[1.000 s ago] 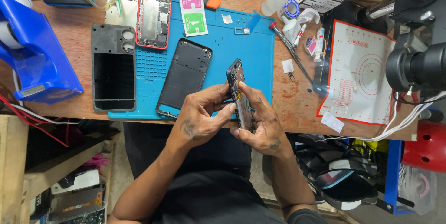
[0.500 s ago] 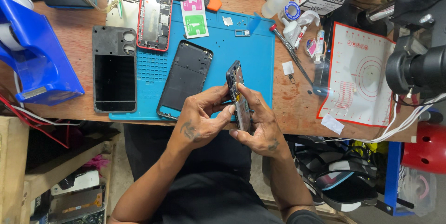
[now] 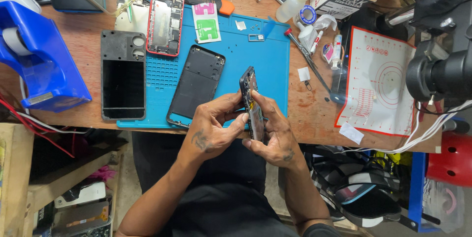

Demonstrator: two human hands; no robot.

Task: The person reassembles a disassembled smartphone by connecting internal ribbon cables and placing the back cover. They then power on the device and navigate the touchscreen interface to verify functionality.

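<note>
— What lies on the blue mat [image 3: 275, 65]?
— A black back cover [image 3: 196, 85], an opened red-rimmed phone [image 3: 165, 21] and a pink and green card [image 3: 206, 22]. A black frame [image 3: 123, 82] overlaps its left edge.
— And elsewhere on the wooden surface [image 3: 314, 114]?
— A blue tape dispenser [image 3: 37, 60] far left, a white red-edged mat [image 3: 381, 87] on the right, a squeeze bottle [image 3: 294, 5] above.
</note>
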